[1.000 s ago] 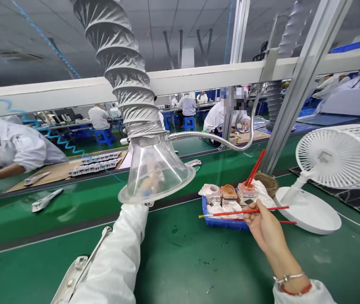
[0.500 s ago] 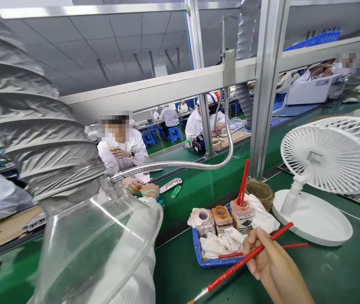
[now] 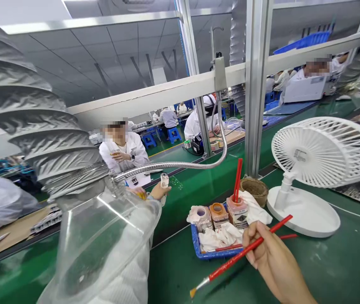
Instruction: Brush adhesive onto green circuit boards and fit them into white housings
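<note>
Right grip (image 3: 268, 251) on brush (image 3: 230, 263), left sleeve (image 3: 123, 261) hazy (behind clear hood (image 3: 78, 238))

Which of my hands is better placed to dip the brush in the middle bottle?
Right, I'd say: your right hand holds the red brush beside the blue tray with the middle bottle. Your left hand is farther off, holding a white piece.

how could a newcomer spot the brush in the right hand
Find the white plastic fan on the green bench, then the shallow blue plastic tray left of it. In front, the right hand grips the red-handled paintbrush. Unlike the red rod lying across the tray or the red sticks upright in the pinkish jar, it is held, silver collar and amber bristles showing.
</note>
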`<state>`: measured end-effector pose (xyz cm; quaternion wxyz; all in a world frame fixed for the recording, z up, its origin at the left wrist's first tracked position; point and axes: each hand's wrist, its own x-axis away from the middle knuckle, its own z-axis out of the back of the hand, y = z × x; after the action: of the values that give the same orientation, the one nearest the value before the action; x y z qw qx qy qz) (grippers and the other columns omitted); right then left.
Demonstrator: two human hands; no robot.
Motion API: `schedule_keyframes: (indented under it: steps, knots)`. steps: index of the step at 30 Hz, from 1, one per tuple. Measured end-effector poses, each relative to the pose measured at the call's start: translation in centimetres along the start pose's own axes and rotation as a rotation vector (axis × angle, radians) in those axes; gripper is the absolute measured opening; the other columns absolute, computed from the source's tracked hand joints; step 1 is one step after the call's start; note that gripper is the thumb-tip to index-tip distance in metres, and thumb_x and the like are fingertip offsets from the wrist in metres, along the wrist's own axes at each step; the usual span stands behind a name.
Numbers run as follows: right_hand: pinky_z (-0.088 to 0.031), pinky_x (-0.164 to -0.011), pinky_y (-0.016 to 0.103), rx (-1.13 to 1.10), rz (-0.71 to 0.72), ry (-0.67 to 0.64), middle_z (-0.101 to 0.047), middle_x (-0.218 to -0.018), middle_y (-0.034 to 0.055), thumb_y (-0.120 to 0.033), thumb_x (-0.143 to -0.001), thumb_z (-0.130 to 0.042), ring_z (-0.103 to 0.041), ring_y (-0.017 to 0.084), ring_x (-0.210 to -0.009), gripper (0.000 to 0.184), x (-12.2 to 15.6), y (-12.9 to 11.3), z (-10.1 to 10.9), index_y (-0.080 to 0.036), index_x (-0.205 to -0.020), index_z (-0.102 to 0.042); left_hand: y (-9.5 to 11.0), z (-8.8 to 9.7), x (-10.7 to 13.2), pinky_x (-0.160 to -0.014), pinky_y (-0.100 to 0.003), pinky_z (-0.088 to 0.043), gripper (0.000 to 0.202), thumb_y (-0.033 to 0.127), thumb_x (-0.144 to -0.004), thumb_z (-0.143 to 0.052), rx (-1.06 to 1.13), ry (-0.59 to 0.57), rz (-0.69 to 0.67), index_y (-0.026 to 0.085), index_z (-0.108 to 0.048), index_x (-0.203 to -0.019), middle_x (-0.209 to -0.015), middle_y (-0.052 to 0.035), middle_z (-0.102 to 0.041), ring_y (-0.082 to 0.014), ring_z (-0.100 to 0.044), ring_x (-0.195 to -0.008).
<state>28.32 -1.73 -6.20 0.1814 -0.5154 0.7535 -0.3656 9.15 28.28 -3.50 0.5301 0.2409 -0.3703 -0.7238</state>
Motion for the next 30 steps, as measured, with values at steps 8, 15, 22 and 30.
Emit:
schedule_keyframes:
  steps: [8, 15, 22, 30]
  knots:
    - [-0.042, -0.045, 0.022, 0.034, 0.324, 0.002, -0.059, -0.066, -0.0008, -0.041, -0.073, -0.069, -0.052, 0.011, -0.05, 0.028, 1.3, -1.9, -0.1, -0.021, -0.073, -0.05, 0.9, -0.6, 17.0, -0.091, -0.037, -0.047, 0.034, 0.027, -0.073, -0.07, 0.761, -0.13, 0.106, 0.017, -0.058, -0.103, -0.103, -0.0082, -0.063, -0.023, -0.059, -0.103]
    - [-0.051, -0.061, 0.035, 0.324, 0.574, -0.33, -0.067, -0.079, 0.0014, -0.025, -0.079, -0.066, -0.062, 0.019, -0.068, 0.022, 5.5, -3.0, -0.8, -0.029, -0.095, -0.051, 1.4, -0.3, 28.1, -0.087, -0.034, -0.051, 0.02, 0.019, -0.072, -0.07, 1.03, -0.188, 0.32, 0.014, -0.064, -0.091, -0.08, -0.0031, -0.062, -0.0147, -0.063, -0.08]
    - [-0.05, -0.071, 0.044, 0.543, 0.707, -0.613, -0.069, -0.079, 0.0022, -0.014, -0.087, -0.052, -0.063, 0.021, -0.072, 0.021, 8.7, -3.8, -1.6, -0.032, -0.095, -0.047, 2.5, 0.6, 32.9, -0.083, -0.037, -0.053, 0.018, 0.02, -0.078, -0.065, 1.101, -0.167, 0.409, 0.014, -0.064, -0.094, -0.083, -0.0052, -0.063, -0.0166, -0.063, -0.082]
    - [-0.05, -0.074, 0.043, 0.744, 0.738, -0.749, -0.069, -0.086, 0.0023, -0.006, -0.084, -0.049, -0.063, 0.023, -0.084, 0.027, 10.2, -4.5, -1.9, -0.031, -0.094, -0.045, 2.7, 0.8, 35.1, -0.082, -0.034, -0.053, 0.016, 0.022, -0.08, -0.063, 1.118, -0.176, 0.391, 0.013, -0.064, -0.093, -0.077, -0.0045, -0.061, -0.0141, -0.062, -0.076]
